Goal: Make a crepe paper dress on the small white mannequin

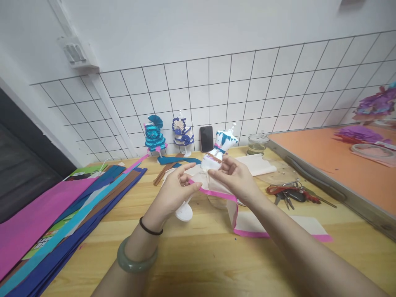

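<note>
A small white dress form (225, 142) with blue and pink trim leans to the right in front of me, its round white base (184, 212) lower left. A long white paper strip with a pink edge (252, 225) runs from the form's lower part down to the table at the right. My left hand (177, 187) pinches the strip's left end between thumb and fingers. Thumb and fingers of my right hand (233, 177) press the strip's gathered top against the form's lower part. The form's stand is partly hidden behind my left hand.
Coloured paper strips (77, 206) lie at the left. Two decorated forms (154, 134) and a phone (206, 139) stand at the back. A glass jar (258, 144), keys (289, 194) and an orange board (334, 165) are at the right.
</note>
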Available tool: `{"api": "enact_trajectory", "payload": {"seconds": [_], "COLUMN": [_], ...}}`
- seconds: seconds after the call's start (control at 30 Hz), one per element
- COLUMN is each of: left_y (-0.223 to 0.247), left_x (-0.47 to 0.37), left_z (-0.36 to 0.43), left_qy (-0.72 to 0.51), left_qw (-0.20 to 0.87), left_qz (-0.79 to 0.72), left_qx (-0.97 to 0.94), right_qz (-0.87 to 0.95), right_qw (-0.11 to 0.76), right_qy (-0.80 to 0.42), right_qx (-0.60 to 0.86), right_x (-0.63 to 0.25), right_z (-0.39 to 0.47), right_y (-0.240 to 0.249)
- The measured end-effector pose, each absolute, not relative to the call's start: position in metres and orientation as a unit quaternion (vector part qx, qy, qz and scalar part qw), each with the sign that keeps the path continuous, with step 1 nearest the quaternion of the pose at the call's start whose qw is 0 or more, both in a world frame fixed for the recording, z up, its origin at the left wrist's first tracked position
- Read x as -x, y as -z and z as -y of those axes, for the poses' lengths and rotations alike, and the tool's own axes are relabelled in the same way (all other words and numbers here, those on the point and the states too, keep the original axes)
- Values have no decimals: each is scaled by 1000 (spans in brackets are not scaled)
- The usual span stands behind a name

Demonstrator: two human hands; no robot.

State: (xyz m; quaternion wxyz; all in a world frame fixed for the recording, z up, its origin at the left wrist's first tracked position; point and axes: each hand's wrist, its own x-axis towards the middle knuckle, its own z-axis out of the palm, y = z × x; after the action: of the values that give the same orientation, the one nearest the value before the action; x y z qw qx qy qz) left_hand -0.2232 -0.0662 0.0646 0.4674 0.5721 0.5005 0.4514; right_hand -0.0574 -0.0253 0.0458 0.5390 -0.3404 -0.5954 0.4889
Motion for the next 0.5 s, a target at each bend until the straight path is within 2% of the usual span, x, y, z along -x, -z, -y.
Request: {"api": "enact_trajectory", "payload": {"seconds": [0.33,0.5], "left_y": [-69,-69], "left_x": [226,221], "left_z": [68,70], "left_qy": [-451,-438], "left_qw": [521,510], "left_qz": [-482,-501], "left_qx": [-541,-545], "right_qz": [553,571], "right_qw": [548,547], "right_qy": [-534,-519], "right_qx": [330,325], "right_x": [57,59], "right_z": [26,25], "right_y": [-48,-43]}}
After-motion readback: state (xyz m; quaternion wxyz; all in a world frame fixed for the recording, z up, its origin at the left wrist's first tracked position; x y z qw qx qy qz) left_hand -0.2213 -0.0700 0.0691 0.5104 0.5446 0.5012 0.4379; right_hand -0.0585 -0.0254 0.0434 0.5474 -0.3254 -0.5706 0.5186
